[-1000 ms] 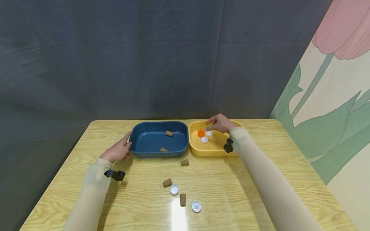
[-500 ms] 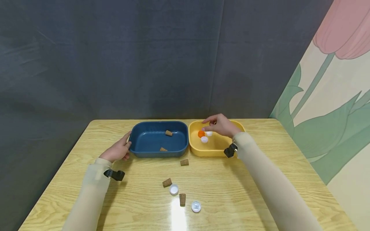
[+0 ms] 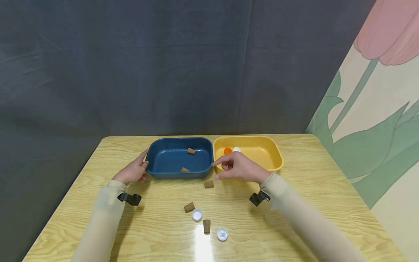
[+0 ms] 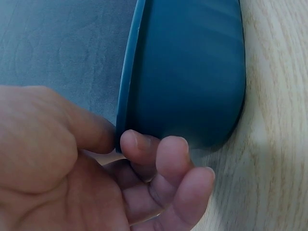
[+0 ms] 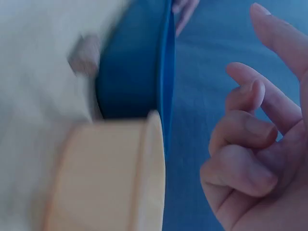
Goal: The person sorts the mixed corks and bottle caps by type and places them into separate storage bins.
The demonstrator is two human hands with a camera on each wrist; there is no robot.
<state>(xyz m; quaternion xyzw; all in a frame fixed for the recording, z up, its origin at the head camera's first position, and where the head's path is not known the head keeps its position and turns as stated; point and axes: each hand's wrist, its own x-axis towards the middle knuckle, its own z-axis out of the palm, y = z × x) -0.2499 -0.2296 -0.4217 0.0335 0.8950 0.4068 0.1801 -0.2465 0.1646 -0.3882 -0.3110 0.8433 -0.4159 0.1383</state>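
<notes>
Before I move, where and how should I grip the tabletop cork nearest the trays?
Probably pinch the cork at its middle, front and back, from above: it lies on its side, roughly left to right, and the blue tray stands just behind it.

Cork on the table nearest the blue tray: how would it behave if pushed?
The cork would probably roll, lying on its rounded side. Its brown, cork-like look suggests low weight for its size. Its dull surface is probably not slippery.
</notes>
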